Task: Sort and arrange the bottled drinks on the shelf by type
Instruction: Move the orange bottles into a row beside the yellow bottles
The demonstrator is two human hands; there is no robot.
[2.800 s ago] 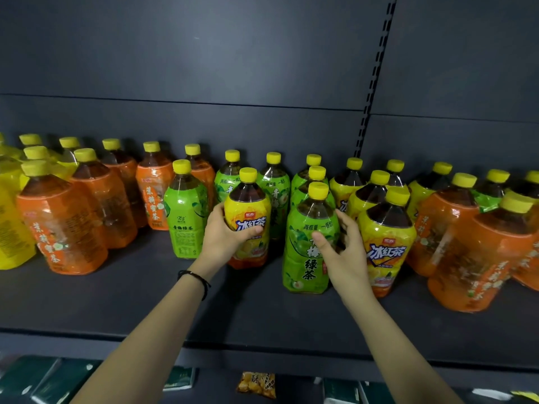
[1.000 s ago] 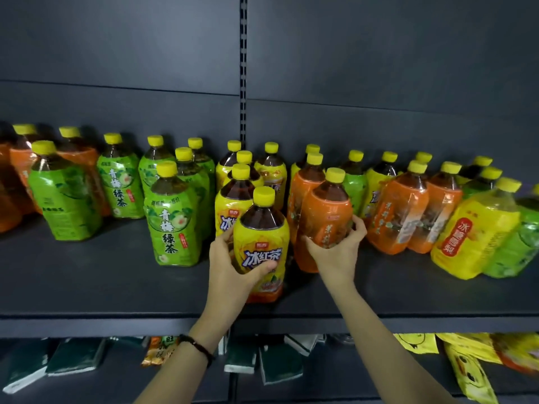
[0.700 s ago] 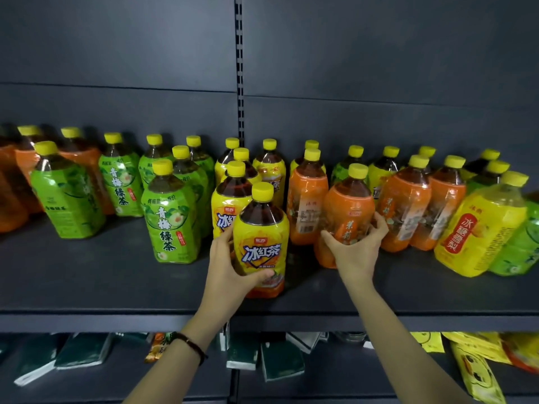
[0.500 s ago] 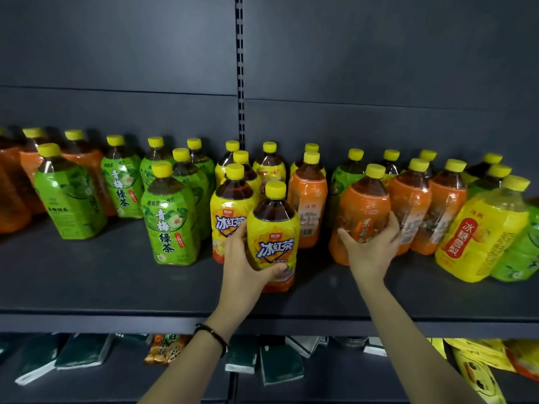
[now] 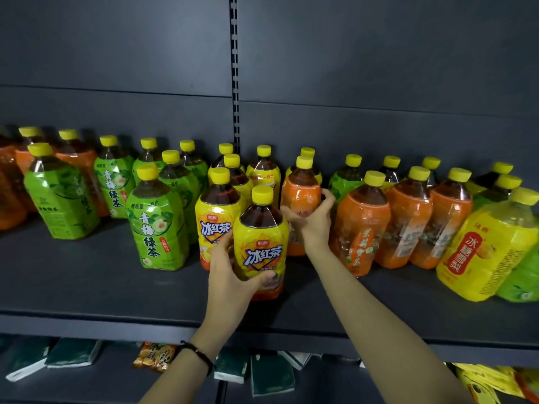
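Bottled teas with yellow caps stand along a dark shelf. My left hand grips a yellow-labelled iced tea bottle at the front centre. Just behind it my right hand wraps around an orange-labelled bottle. More yellow iced tea bottles line up behind the held one. Green tea bottles cluster to the left. Several orange bottles stand in a row to the right, and a pale yellow pear-drink bottle is at the far right.
Orange bottles also stand at the far left behind a green one. A slotted upright splits the grey back panel. The lower shelf holds dark green packets, an orange snack bag and yellow bags.
My right hand let go of the front orange bottle, left further right, and took the orange bottle behind the yellow ones. My left hand shifted the yellow iced tea bottle slightly right.
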